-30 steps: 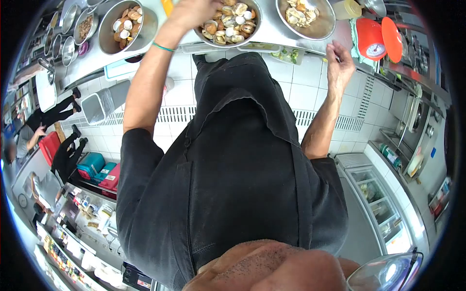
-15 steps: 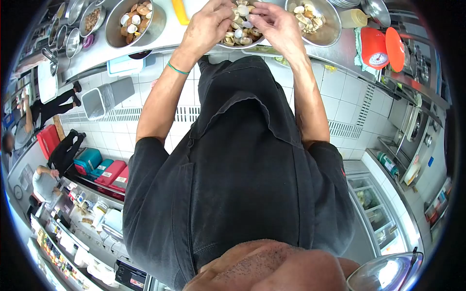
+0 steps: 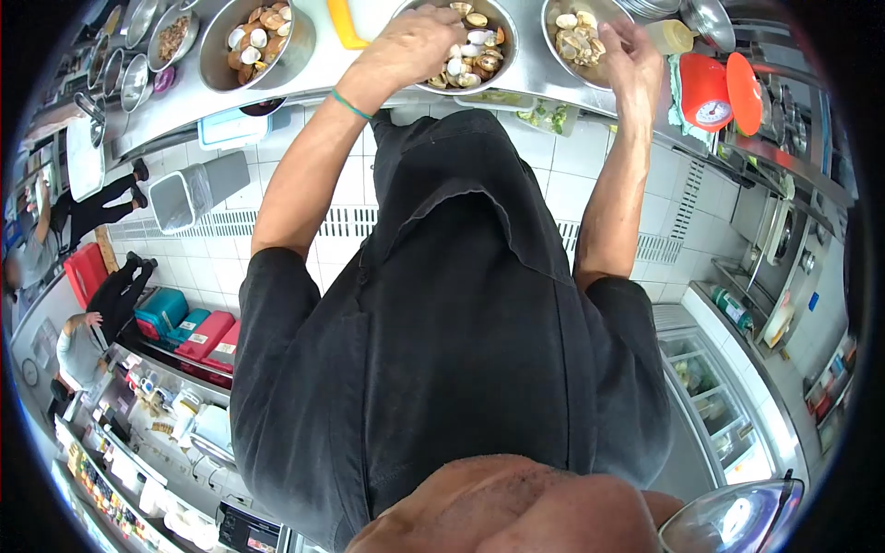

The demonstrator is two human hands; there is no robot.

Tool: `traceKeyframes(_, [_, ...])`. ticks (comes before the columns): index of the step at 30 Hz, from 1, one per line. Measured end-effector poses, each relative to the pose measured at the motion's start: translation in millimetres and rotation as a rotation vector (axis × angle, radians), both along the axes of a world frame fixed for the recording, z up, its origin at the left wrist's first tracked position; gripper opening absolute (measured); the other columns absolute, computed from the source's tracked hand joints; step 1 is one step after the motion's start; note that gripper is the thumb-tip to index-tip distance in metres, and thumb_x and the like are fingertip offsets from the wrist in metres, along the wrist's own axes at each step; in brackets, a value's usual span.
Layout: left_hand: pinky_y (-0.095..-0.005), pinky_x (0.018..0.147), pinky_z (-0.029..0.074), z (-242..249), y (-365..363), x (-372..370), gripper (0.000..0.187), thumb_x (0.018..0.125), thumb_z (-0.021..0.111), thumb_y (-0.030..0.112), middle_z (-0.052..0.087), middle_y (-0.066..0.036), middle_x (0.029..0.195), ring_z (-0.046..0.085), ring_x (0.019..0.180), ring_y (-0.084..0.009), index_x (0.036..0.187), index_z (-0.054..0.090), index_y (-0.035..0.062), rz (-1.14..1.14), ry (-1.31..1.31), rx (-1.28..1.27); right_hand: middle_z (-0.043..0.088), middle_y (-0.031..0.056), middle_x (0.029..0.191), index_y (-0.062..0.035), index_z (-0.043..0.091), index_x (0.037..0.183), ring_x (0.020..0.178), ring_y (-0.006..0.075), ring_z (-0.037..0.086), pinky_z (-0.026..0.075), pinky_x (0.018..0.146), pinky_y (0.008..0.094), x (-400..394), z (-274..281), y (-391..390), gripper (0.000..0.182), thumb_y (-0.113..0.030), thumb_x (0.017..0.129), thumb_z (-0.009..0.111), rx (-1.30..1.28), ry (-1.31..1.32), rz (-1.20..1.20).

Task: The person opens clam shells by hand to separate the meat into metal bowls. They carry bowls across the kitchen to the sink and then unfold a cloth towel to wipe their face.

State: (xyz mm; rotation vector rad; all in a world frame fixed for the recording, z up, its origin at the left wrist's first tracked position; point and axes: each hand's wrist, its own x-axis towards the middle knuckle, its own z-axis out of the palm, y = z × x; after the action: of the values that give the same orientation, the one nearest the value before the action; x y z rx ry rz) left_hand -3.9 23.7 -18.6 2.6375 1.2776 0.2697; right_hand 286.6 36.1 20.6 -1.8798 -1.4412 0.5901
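My left hand [image 3: 412, 44] is over the left side of a steel bowl [image 3: 509, 69] of clams. Its fingers are curled, and what they hold, if anything, is hidden. In that bowl lie brown and pale clams [image 3: 477, 63], some showing white shell insides. My right hand [image 3: 634, 63] hangs over the right edge of another steel bowl [image 3: 559, 66], thumb and fingers apart, with nothing visible in them. Pale shelled clam meat [image 3: 581, 44] lies in this bowl. Farther left, a third steel bowl [image 3: 214, 66] contains brown and white shells [image 3: 261, 41].
A yellow-handled item [image 3: 346, 25] lies on the counter by a white board. To the right stand a squeeze bottle [image 3: 670, 37] and a red scale [image 3: 705, 90]. Smaller bowls [image 3: 138, 85] stand at far left. A grey bin [image 3: 180, 200] is on the floor; two people are beyond at left.
My right hand has moved right, from the clam bowl to the bowl of clam meat. My left hand has shifted slightly down and stays at the clam bowl.
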Motion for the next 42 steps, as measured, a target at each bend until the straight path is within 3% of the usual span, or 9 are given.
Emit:
traceKeyframes(5, [-0.0422, 0.098, 0.049, 3.9, 11.8, -0.8, 0.034, 0.079, 0.064, 0.007, 0.065, -0.014, 0.12, 0.061, 0.111, -0.0338, 0.113, 0.065, 0.002, -0.069, 0.076, -0.089, 0.073, 0.015, 0.1, 0.0007, 0.069, 0.115, 0.089, 0.0195, 0.069, 0.053, 0.079, 0.0308, -2.1, -27.0, -19.4, 0.034, -0.021, 0.089, 0.071, 0.011, 0.221, 0.12])
traceKeyframes(12, [-0.0383, 0.087, 0.055, 45.0, -34.1, -3.2, 0.036, 0.078, 0.072, 0.008, 0.066, -0.013, 0.114, 0.066, 0.101, -0.0322, 0.113, 0.066, 0.0041, 0.233, -0.424, 0.037, 0.07, 0.0131, 0.105, 0.004, 0.062, 0.125, 0.084, 0.0163, 0.069, 0.055, 0.072, 0.0256, -82.8, -5.2, -51.9, 0.042, -0.026, 0.096, 0.068, -0.295, 0.714, 0.41])
traceKeyframes(16, [-0.0382, 0.087, 0.055, 32.3, -58.0, 9.5, 0.037, 0.074, 0.073, 0.003, 0.066, -0.013, 0.11, 0.066, 0.099, -0.032, 0.11, 0.065, 0.0039, 0.249, -0.583, 0.106, 0.069, 0.014, 0.112, 0.0066, 0.056, 0.13, 0.088, 0.0159, 0.069, 0.058, 0.077, 0.0268, -114.5, -25.1, -51.1, 0.041, -0.014, 0.097, 0.065, -0.315, 0.934, 0.464])
traceKeyframes(21, [-0.0285, 0.084, 0.056, 14.3, -61.1, 0.1, 0.013, 0.089, 0.068, -0.004, 0.061, -0.007, 0.115, 0.065, 0.096, -0.0164, 0.101, 0.064, -0.0049, 0.432, -1.339, -0.49, 0.069, 0.0122, 0.112, 0.0062, 0.057, 0.131, 0.087, 0.0142, 0.067, 0.056, 0.078, 0.0262, -113.5, -18.7, -49.6, 0.038, -0.007, 0.096, 0.064, -0.313, 0.88, 0.58])
traceKeyframes(24, [-0.0285, 0.082, 0.056, 18.5, -58.7, -3.8, 0.014, 0.085, 0.07, -0.004, 0.064, -0.008, 0.108, 0.066, 0.094, -0.0165, 0.098, 0.065, -0.0034, 0.46, -1.112, -0.313, 0.07, 0.0107, 0.109, 0.0056, 0.058, 0.129, 0.086, 0.0122, 0.065, 0.054, 0.077, 0.0255, -110.4, -15.7, -45.8, 0.038, -0.014, 0.097, 0.064, -0.354, 0.92, 0.591])
traceKeyframes(28, [-0.0326, 0.079, 0.055, 41.5, -53.8, -7.5, 0.017, 0.076, 0.075, -0.004, 0.069, -0.01, 0.096, 0.068, 0.093, -0.0249, 0.091, 0.069, 0.0008, 0.15, -0.646, 0.015, 0.07, 0.008, 0.101, 0.0046, 0.062, 0.124, 0.085, 0.0106, 0.063, 0.053, 0.074, 0.0239, -104.4, -16.3, -41.4, 0.038, -0.023, 0.098, 0.064, -0.356, 0.909, 0.692])
traceKeyframes(36, [-0.0353, 0.085, 0.054, 37.3, -41.9, 21.4, 0.016, 0.073, 0.075, -0.003, 0.07, -0.009, 0.102, 0.067, 0.096, -0.026, 0.086, 0.067, 0.0021, 0.028, -0.808, 0.072, 0.068, 0.0029, 0.075, 0.0015, 0.07, 0.102, 0.06, 0.0066, 0.058, 0.048, 0.055, 0.0215, -84.5, -15.0, -52.0, 0.023, -0.017, 0.099, 0.056, -0.165, 0.905, 0.334])
traceKeyframes(40, [-0.0354, 0.084, 0.055, 68.4, -23.4, 34.9, 0.016, 0.081, 0.073, 0.004, 0.07, -0.013, 0.11, 0.069, 0.097, -0.0276, 0.097, 0.071, 0.0023, -0.016, -0.819, 0.11, 0.07, 0.0024, 0.076, -0.0014, 0.071, 0.099, 0.06, 0.0043, 0.057, 0.045, 0.052, 0.0194, -44.2, -25.5, -30.8, 0.021, -0.018, 0.097, 0.058, -0.036, 0.772, 0.289])
traceKeyframes(42, [-0.0356, 0.083, 0.055, 78.1, -14.8, 24.4, 0.019, 0.083, 0.067, 0.003, 0.067, -0.017, 0.118, 0.069, 0.099, -0.0283, 0.102, 0.07, 0.0015, 0.096, -0.825, 0.058, 0.074, 0.0103, 0.087, -0.0008, 0.071, 0.107, 0.073, 0.0142, 0.067, 0.052, 0.064, 0.0272, -18.6, -25.2, -11.5, 0.031, -0.028, 0.097, 0.059, -0.079, 0.523, 0.157])
